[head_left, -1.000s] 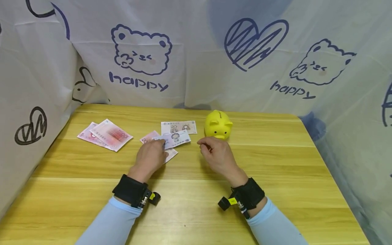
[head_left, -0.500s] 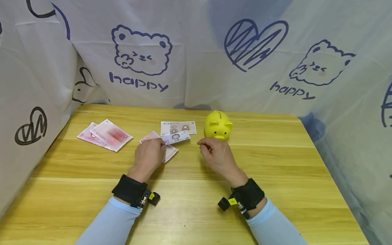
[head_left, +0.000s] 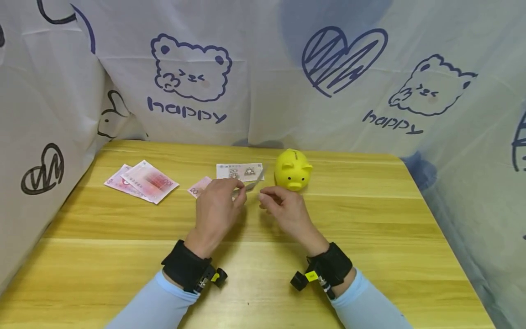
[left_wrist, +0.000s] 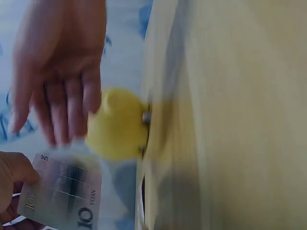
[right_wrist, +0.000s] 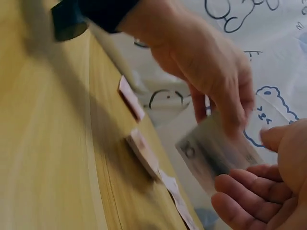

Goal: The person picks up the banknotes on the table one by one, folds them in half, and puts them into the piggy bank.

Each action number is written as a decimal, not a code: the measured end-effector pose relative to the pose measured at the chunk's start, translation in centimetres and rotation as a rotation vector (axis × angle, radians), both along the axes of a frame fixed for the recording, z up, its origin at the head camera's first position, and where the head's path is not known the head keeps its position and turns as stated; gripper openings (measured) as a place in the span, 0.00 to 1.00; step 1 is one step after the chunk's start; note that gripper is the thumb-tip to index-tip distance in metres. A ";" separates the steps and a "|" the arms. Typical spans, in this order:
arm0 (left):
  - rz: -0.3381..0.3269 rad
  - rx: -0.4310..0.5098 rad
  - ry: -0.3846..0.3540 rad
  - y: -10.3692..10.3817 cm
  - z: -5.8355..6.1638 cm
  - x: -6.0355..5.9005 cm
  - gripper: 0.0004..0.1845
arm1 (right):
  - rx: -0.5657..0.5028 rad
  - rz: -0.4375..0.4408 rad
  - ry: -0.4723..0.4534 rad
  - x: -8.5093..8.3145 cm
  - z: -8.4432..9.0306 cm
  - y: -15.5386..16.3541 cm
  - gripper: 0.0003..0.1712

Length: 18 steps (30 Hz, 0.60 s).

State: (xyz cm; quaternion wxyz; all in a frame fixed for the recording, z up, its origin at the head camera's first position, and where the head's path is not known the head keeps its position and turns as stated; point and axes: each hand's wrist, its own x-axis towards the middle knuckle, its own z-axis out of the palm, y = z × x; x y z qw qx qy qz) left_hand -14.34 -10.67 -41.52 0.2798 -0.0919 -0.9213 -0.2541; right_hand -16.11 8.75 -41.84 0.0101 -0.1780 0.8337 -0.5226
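My left hand (head_left: 217,208) pinches a 10 yuan banknote (left_wrist: 60,189) between thumb and fingers, raised above the table. In the head view the banknote shows nearly edge-on, tilted up toward my right hand. My right hand (head_left: 287,214) is right by the note's far end, its fingers loosely bent with thumb apart; in the right wrist view its fingertips overlap the note. Just beyond my right hand stands a yellow piggy bank (head_left: 292,170), a slot in its top. A 20 yuan note (head_left: 230,171) lies behind my left hand, and a pinkish 20 note (head_left: 200,187) is partly hidden beneath it.
Two overlapping reddish 100 yuan notes (head_left: 154,182) lie at the left of the wooden table (head_left: 370,228). A white cloth (head_left: 271,123) with drawn bears and hearts hangs behind the table and along both sides.
My left hand has lifted the 10 yuan note off the other notes and carried it right, turning it upright. My right hand has shifted slightly left toward it.
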 end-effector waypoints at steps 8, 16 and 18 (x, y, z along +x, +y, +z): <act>-0.165 -0.014 0.033 2.8 -0.6 0.9 0.02 | -0.252 -0.011 -0.285 0.0 0.6 0.0 0.19; -0.280 0.002 -0.038 3.4 -0.6 0.8 0.08 | -0.223 -0.125 -0.308 -0.6 0.4 0.5 0.14; -0.278 0.076 -0.130 3.4 -0.4 0.8 0.10 | -0.206 -0.151 -0.303 -0.8 0.5 0.7 0.13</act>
